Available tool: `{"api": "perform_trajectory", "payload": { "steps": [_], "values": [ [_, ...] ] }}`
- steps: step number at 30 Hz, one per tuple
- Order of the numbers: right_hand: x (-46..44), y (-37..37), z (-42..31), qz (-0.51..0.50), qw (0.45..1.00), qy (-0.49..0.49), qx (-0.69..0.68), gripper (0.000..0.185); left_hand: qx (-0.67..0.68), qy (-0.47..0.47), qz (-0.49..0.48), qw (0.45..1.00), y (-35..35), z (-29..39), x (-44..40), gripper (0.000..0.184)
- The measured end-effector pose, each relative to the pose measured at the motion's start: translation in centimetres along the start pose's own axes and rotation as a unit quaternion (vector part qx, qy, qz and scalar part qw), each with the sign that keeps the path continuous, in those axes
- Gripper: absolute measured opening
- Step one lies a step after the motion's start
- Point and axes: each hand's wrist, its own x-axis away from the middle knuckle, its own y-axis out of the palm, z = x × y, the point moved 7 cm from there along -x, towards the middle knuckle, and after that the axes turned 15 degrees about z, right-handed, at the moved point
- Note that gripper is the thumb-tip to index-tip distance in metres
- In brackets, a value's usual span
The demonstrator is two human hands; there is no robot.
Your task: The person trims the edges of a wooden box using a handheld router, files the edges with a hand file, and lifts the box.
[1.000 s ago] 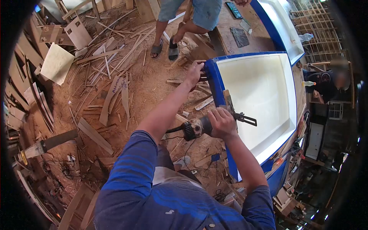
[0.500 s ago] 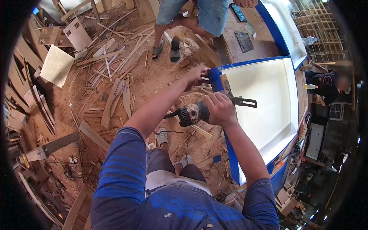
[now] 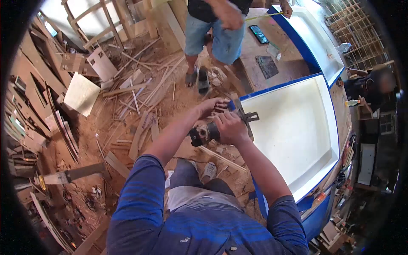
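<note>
My right hand [image 3: 231, 128] is wrapped around the body of a dusty corded power tool [image 3: 205, 134]. The tool lies sideways, its metal plate and slotted bracket facing the corner of a white, shallow tray-like panel [image 3: 293, 131] with blue edges. The tool's exact kind is unclear, and any blade or bit is hidden. Just beyond the tool, my left hand [image 3: 212, 107] is close to the blue corner, its fingers bent and apart. Whether those fingertips touch the edge or the tool cannot be made out.
A person in denim shorts [image 3: 231, 42] stands ahead with a yellow tape measure [image 3: 263, 17]. On the bench are a phone [image 3: 258, 34] and a dark flat plate [image 3: 267, 67]. Wood strips [image 3: 140, 91] and sawdust cover the floor. A hand saw [image 3: 55, 178] is at left. Another person [image 3: 369, 91] is at right.
The view has shifted, bringing more of the person ahead into sight, with the tape measure. My right hand and the tool have come closer to my left hand at the panel corner.
</note>
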Motion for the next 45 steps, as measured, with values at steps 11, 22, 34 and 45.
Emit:
{"api": "perform_trajectory", "payload": {
  "steps": [11,22,34,45],
  "values": [
    [-3.6,2.0,2.0,-0.026,1.000,0.010,0.014,0.029,-0.081,0.017,-0.086,0.993,-0.2,1.7,-0.6,0.046],
    [-7.9,4.8,4.3,-0.047,0.999,0.015,0.021,0.038,-0.066,0.011,-0.168,0.984,-1.3,4.7,-1.0,0.039],
    [-8.6,-5.3,2.5,-0.011,0.993,0.089,0.071,0.035,-0.223,0.094,-0.099,0.965,-5.9,9.3,1.0,0.040],
    [11.9,-21.4,-5.6,0.067,0.810,0.518,0.269,0.049,-0.247,0.309,0.108,0.912,5.5,8.6,7.2,0.051]
  ]
}}
